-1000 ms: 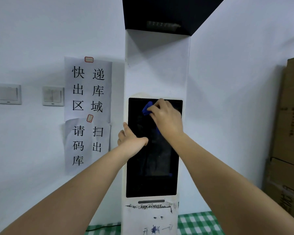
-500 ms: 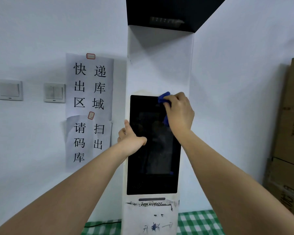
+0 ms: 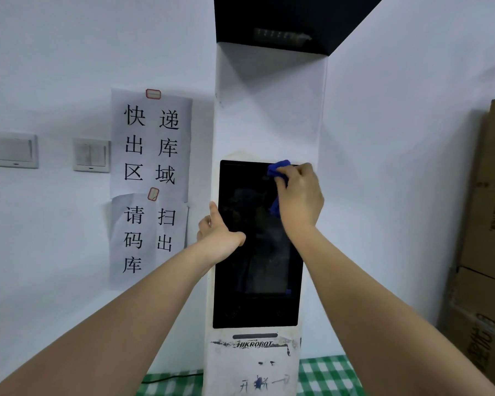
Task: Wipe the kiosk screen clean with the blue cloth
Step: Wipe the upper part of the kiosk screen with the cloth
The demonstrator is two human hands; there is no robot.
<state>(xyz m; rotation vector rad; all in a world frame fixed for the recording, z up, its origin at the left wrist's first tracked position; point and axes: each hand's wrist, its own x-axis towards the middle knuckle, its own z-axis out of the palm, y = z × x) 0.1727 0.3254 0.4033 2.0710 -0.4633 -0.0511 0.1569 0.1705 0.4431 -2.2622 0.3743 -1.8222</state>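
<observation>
A tall white kiosk stands against the wall, with a dark upright screen set in its front. My right hand grips a bunched blue cloth and presses it on the screen's top right corner. Most of the cloth is hidden under my fingers and palm. My left hand grips the kiosk's left edge at mid-screen height, thumb lying on the glass and the other fingers wrapped round the side, out of sight.
Paper notices with large characters hang on the wall left of the kiosk, beside two light switches. Stacked cardboard boxes stand at the right. A green checked cloth lies at the kiosk's foot.
My right hand slid the blue cloth from the upper middle of the screen rightward to its top right corner. My left hand kept its hold on the kiosk's left edge.
</observation>
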